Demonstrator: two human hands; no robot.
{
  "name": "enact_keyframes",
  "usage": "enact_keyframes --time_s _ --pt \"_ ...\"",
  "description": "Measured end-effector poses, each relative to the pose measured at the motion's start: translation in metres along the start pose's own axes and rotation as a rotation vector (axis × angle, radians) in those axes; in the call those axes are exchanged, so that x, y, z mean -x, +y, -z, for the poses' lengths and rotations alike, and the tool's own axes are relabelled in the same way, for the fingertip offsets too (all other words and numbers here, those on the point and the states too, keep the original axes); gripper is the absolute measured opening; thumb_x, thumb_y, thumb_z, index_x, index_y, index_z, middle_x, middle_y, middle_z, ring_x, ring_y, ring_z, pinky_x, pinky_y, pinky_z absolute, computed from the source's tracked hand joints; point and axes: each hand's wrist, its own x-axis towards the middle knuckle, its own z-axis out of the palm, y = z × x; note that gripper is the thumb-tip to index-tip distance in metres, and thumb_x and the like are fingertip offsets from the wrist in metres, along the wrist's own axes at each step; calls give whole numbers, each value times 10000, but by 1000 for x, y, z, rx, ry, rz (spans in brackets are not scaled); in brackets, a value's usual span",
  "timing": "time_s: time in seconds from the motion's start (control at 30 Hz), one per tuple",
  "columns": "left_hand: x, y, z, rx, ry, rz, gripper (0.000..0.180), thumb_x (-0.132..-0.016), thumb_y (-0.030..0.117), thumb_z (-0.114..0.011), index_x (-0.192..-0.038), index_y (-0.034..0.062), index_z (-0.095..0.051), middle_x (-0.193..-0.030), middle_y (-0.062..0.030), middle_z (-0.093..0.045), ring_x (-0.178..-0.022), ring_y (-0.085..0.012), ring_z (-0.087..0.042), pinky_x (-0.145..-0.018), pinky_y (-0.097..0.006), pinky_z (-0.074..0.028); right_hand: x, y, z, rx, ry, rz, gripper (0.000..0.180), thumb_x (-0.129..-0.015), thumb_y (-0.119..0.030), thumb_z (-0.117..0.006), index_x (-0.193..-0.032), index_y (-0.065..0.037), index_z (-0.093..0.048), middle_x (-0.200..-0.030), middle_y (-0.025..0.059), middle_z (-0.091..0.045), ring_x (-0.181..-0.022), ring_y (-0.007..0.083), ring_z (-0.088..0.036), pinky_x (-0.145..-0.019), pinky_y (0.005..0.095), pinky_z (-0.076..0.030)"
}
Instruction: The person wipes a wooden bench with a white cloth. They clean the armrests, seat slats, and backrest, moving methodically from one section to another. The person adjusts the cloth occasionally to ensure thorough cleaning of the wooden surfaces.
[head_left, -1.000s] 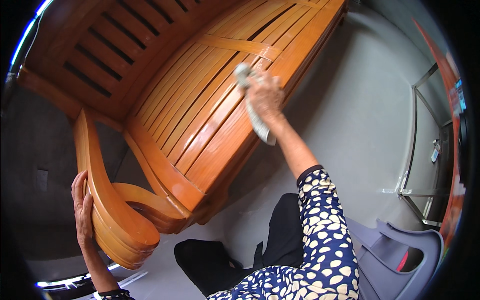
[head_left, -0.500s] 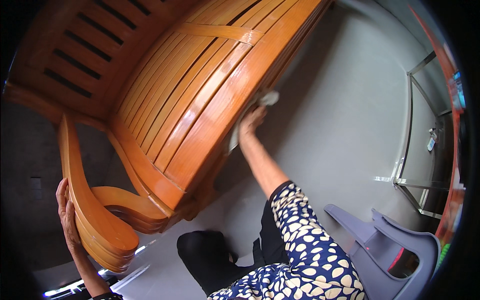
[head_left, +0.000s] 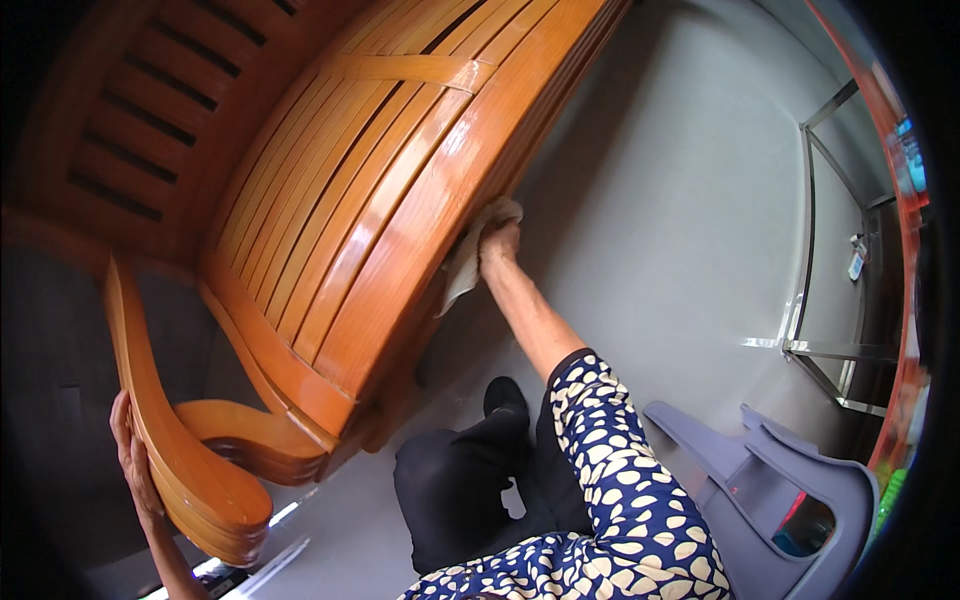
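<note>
A glossy orange-brown wooden bench [head_left: 400, 255] with a slatted seat fills the upper left. My right hand [head_left: 499, 243] is closed on a pale cloth [head_left: 462, 283], pressing it against the front face of the bench just below the seat edge. Part of the cloth hangs down beside my wrist. At the lower left, my left hand [head_left: 136, 455] lies along the outer side of the curved wooden armrest [head_left: 200, 465], fingers stretched out. Its palm side is hidden against the wood.
A grey-purple plastic chair [head_left: 800, 455] stands at the lower right. Beyond it, a metal-framed rack [head_left: 808, 250] runs along the right side of the grey floor [head_left: 660, 240]. My bent knee [head_left: 445, 480] in black trousers is below the bench.
My right hand has drawn the cloth a little nearer and left along the bench front. The view has shifted slightly, and my black shoe has come into sight. My left hand stays on the armrest.
</note>
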Motion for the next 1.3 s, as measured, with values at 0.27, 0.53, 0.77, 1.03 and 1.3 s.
enact_keyframes --time_s 0.27,0.53,0.77,1.03,1.3 --pt "-1 7 2 -62 11 -10 683 -920 435 -398 -1420 -26 -335 -1470 -169 -315 -1368 -281 -313 -1129 -370 -219 -111 -76 5 83 114 181 332 -868 -121 -533 -1164 24 -572 -1113 212 -642 -1040 299 -616 -862 388 -485" --pt "-2 18 3 -234 -48 80 773 -891 560 -440 -1440 28 -326 -1499 -182 -238 -1390 -342 -228 -1128 -460 -199 -65 -101 12 34 35 417 327 -943 -140 -462 -1212 36 -522 -1179 214 -597 -1078 323 -564 -956 398 -409" --pt "-6 28 1 -423 -95 61 754 -914 578 -433 -1451 68 -293 -1482 -238 -248 -1359 -385 -256 -1091 -551 -245 -15 -44 3 8 34 474 324 -926 -84 -452 -1232 22 -447 -1091 200 -523 -1038 321 -506 -925 411 -378" --pt "-30 50 -12 -667 -124 -238 737 -914 573 -404 -1476 131 -222 -1501 -199 -242 -1390 -342 -229 -1088 -548 -200 -138 -145 -4 -152 82 633 290 -904 -143 -497 -1127 42 -497 -1115 243 -512 -1017 380 -502 -886 447 -382" --pt "-123 114 -88 -632 24 14 719 -895 481 -497 -1432 30 -340 -1507 -169 -216 -1375 -349 -264 -1128 -436 -209 -261 -178 8 172 215 480 356 -922 -206 -488 -1240 -46 -502 -1274 234 -479 -1130 437 -439 -976 508 -341"
